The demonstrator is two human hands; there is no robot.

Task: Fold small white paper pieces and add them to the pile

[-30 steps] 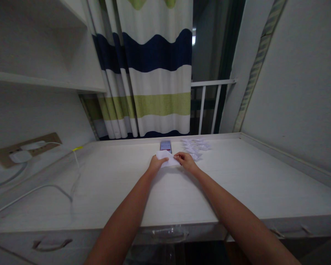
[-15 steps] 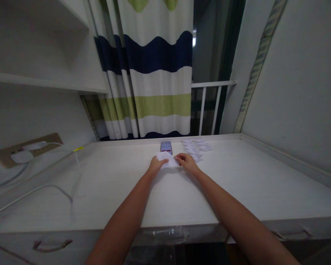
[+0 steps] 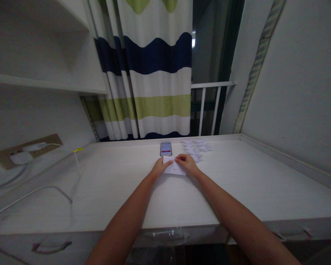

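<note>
Both hands gripped white paper just in front of the phone

A rectangular smartphone with a lit pale screen [image 3: 166, 148] lay on the white wood-grain desk [image 3: 113, 176]. A dark red bar crossed the lower part of its display; the lettering there was too small to read, and no brand could be made out.

Just on the near side of the phone was a flat, partly folded sheet of white paper [image 3: 178, 170], with no writing discernible on it. The left hand [image 3: 157, 168], near and slightly left of the phone, gripped the sheet's left side, its thumb laid across the top. The right hand [image 3: 188, 162], near and to the right of the phone, had its thumb and fingertips pinched together on the sheet's upper right part.

Right of the phone lay a cluster of small, folded white paper pieces [image 3: 194, 147], also without readable marks.

Behind the phone hung a fabric curtain in white, navy and green bands [image 3: 162, 84], and behind it to the right stood a white barred railing [image 3: 213, 84]. Far left of the phone were white plugs [image 3: 21, 158] on a brown panel [image 3: 55, 140], and a yellow tag [image 3: 78, 149] whose wording, if any, was illegible.
</note>
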